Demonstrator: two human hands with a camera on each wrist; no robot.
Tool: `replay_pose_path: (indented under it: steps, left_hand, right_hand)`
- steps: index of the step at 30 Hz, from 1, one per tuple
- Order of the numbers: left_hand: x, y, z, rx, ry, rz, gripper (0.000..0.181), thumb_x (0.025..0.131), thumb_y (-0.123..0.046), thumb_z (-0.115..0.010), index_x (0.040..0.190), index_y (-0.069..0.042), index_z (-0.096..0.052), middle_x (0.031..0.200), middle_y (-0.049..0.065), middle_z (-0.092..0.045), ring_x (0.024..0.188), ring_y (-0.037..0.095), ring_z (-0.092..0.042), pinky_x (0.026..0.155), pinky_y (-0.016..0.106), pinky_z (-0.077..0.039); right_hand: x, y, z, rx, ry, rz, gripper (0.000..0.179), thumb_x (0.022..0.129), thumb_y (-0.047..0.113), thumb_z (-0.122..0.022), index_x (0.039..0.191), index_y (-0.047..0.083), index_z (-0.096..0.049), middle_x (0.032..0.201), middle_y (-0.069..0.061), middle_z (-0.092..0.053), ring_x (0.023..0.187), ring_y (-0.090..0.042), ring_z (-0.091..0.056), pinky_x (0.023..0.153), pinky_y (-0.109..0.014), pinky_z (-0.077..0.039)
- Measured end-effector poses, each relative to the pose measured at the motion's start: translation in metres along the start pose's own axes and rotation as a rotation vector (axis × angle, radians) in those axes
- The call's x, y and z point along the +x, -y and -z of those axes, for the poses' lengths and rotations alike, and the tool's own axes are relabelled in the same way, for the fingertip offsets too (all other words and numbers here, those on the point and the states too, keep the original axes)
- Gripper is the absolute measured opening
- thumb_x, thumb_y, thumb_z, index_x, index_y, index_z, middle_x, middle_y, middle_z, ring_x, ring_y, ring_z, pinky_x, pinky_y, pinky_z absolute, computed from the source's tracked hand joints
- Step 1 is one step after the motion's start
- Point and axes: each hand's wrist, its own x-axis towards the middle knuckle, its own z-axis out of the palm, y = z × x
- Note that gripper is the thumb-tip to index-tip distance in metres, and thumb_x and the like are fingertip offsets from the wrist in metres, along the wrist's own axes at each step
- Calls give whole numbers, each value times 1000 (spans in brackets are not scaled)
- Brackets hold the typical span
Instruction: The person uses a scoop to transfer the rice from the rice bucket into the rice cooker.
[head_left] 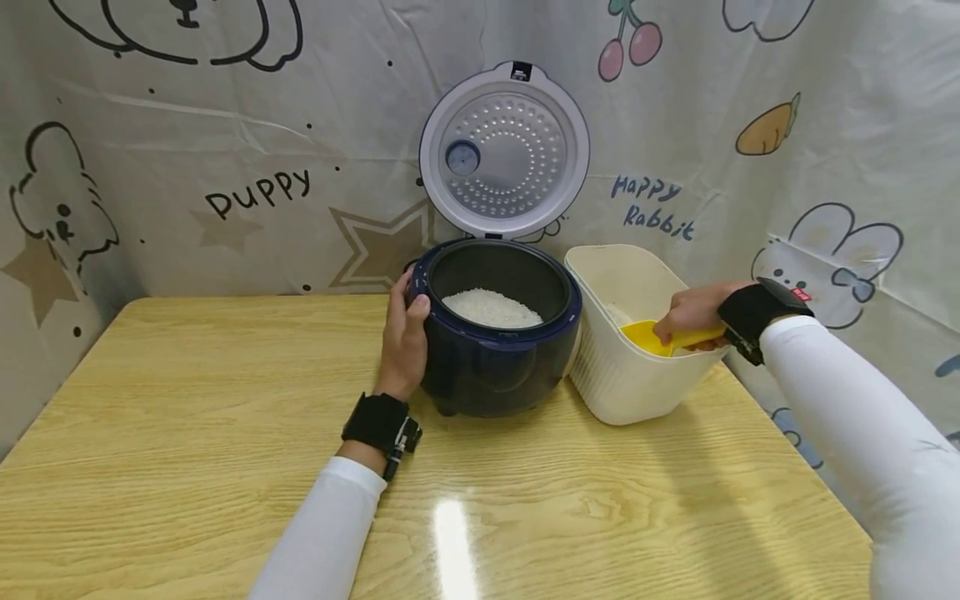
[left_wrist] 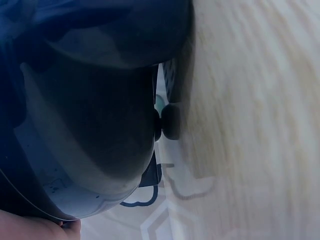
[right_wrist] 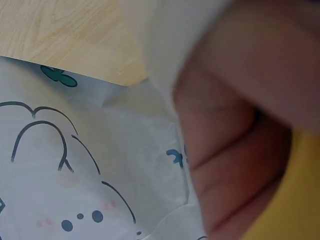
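Note:
A dark blue rice cooker (head_left: 495, 379) stands on the table with its lid (head_left: 506, 154) raised. White rice (head_left: 491, 308) lies in its inner pot. My left hand (head_left: 405, 342) holds the cooker's left side near the rim, thumb toward the front; the left wrist view shows the cooker's dark body (left_wrist: 95, 110) close up. To the right, my right hand (head_left: 693, 312) grips a yellow scoop (head_left: 648, 336) by its handle, inside the mouth of a cream rice bin (head_left: 630, 387). In the right wrist view, curled fingers (right_wrist: 235, 145) surround the yellow handle (right_wrist: 292, 200). The scoop's contents cannot be made out.
The light wooden table (head_left: 187, 450) runs beneath everything, its right edge close to the bin. Behind and at the sides hangs a pale printed curtain (head_left: 360, 108), and the raised lid stands in front of it.

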Motion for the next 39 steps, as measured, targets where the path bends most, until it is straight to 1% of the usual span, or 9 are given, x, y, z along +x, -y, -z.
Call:
replay_pose_path:
  steps: [2,4,11,15,20,22,28,33,39]
  left_hand:
    - [0,0,0,3,-2,1,75,93,-51,-43,160,-18,-33,161,12,-41,143,26,-43,124,47,-32]
    - [0,0,0,0,-4,0,75,93,-51,-43,160,-18,-33,161,12,-42,143,26,-43,123,47,-32]
    - [1,1,1,3,0,-7,74,93,-51,-42,160,-19,-33,162,11,-40,144,25,-42,124,47,-31]
    - [1,2,1,9,1,-4,74,94,-51,-42,160,-20,-33,162,11,-41,144,25,-42,124,47,-31]
    - [1,2,1,17,0,-2,75,93,-52,-42,160,-19,-33,163,10,-40,145,24,-40,125,47,-29]
    - [1,2,1,16,-2,-1,75,93,-52,-42,160,-19,-33,163,11,-40,145,25,-40,125,47,-29]
    - [1,3,0,15,-4,1,76,93,-52,-42,160,-19,-32,163,11,-39,145,25,-40,125,47,-29]
    - [0,3,0,15,1,13,75,93,-52,-42,161,-20,-31,163,11,-39,145,25,-40,125,47,-28]
    - [-1,3,0,2,9,8,74,94,-51,-42,161,-21,-31,164,9,-38,145,24,-40,125,48,-29]
  right_hand:
    - [-3,-2,3,6,12,2,32,91,37,-54,67,16,-59,55,7,-48,48,-8,-44,49,-21,-37]
    - [-5,-4,5,28,19,-5,33,93,37,-53,67,17,-58,55,8,-46,47,-8,-43,49,-21,-36]
    - [-13,-14,11,149,23,-35,34,95,39,-53,77,13,-66,56,8,-48,46,-9,-44,49,-22,-37]
    - [-16,-20,11,175,37,-22,35,96,40,-53,76,13,-64,55,7,-48,45,-9,-44,49,-22,-38]
    - [-22,-28,13,226,40,-19,37,99,41,-50,84,12,-66,57,7,-49,46,-10,-45,50,-22,-39]
    - [-24,-31,14,252,37,-27,38,100,42,-48,87,12,-67,58,7,-50,47,-9,-46,51,-22,-40]
    - [-29,-38,14,253,25,-14,38,100,41,-44,79,15,-62,57,7,-51,47,-8,-45,50,-21,-40]
    - [-33,-45,11,304,11,-30,38,102,40,-39,81,15,-59,57,8,-50,46,-7,-45,51,-21,-40]
    - [-34,-53,8,410,-27,-53,36,104,41,-37,89,14,-56,60,8,-49,48,-10,-45,53,-23,-42]
